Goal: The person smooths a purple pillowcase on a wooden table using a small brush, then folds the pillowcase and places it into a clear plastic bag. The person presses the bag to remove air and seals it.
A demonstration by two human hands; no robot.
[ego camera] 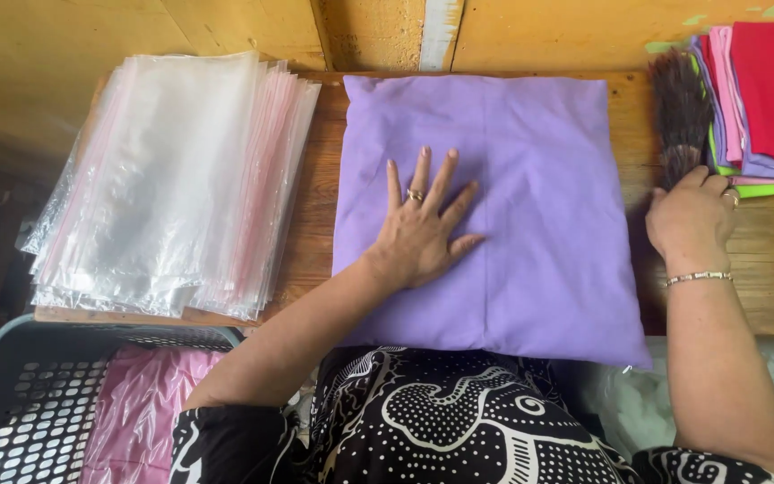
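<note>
A lilac cushion [539,224] lies flat on the wooden table [772,269] in front of me. My left hand [423,229] rests palm down on the cushion's left half with fingers spread, a ring on one finger. My right hand [692,220] is just off the cushion's right edge, closed around the handle of a dark bristle brush [681,112] that points away from me. A bracelet sits on that wrist.
A thick stack of clear plastic bags [172,179] lies on the table's left side. Folded fabrics in red, pink, lilac and green [763,99] are piled at the far right. A grey perforated basket [38,403] with a pink bagged item [141,412] stands at lower left.
</note>
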